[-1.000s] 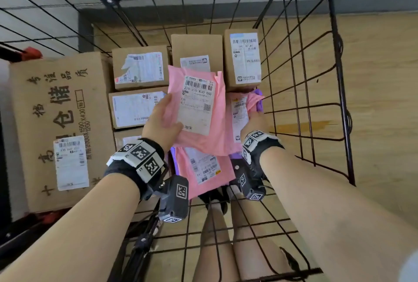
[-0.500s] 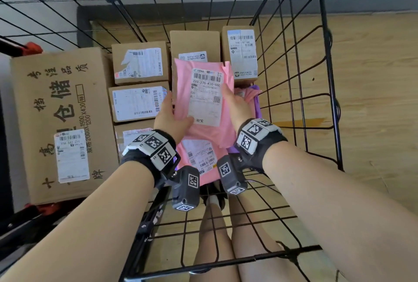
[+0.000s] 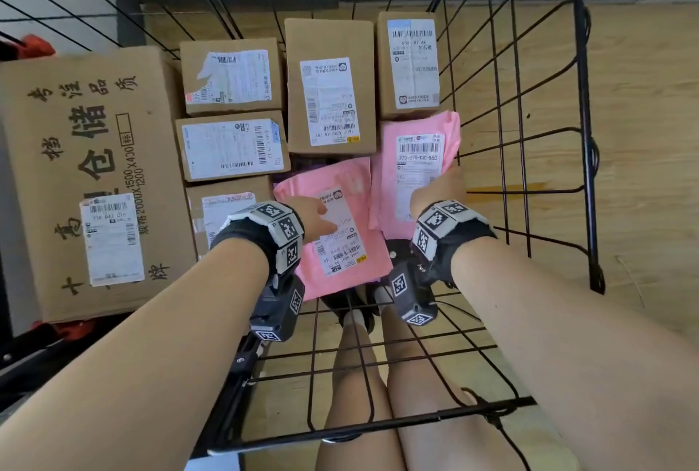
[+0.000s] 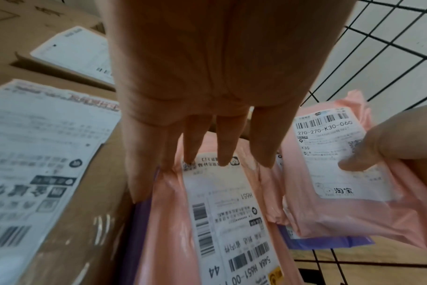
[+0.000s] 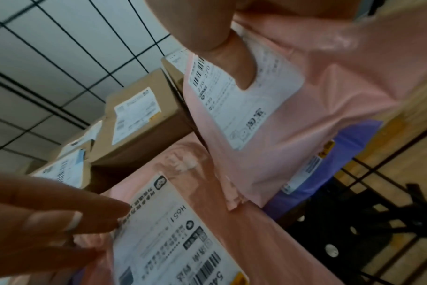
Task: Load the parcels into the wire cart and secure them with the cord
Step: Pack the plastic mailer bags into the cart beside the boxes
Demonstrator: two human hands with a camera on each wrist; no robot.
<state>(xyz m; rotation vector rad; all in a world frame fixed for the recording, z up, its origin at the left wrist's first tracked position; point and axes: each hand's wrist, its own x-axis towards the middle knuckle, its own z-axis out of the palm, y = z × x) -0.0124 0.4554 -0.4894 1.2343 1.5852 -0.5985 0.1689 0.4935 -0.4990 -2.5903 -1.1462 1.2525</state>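
Parcels fill the wire cart (image 3: 584, 137): cardboard boxes (image 3: 330, 86) at the back, two pink mailer bags in front. The right hand (image 3: 438, 188) pinches the right pink mailer (image 3: 418, 164), thumb (image 5: 241, 65) on its label, beside the cart's right wall. The left hand (image 3: 308, 215) rests straight fingers (image 4: 222, 146) on the left pink mailer (image 3: 340, 228), which lies flat over a purple bag (image 4: 140, 227).
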